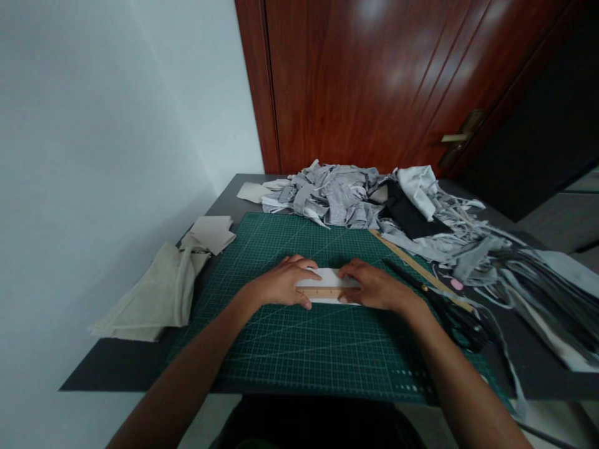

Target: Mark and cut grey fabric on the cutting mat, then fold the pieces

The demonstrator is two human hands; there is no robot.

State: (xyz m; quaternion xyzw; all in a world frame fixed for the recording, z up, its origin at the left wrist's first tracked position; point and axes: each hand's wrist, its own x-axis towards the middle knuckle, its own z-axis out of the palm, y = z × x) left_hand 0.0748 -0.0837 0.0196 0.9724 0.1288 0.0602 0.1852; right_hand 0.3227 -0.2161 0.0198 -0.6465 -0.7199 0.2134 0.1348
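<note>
A white strip lies across the middle of the green cutting mat, with a short wooden ruler lying lengthwise on it. My left hand grips the left end of the strip and ruler, fingers on the far edge and thumb on the near edge. At the right end my right hand holds them in the same way. Both hands rest low on the mat, and their palms hide the ends of the ruler.
Grey fabric scraps are heaped along the back. Black scissors and a long wooden ruler lie at right, beside fabric strips. Folded beige cloth and pale pieces sit left. A wall borders the left side.
</note>
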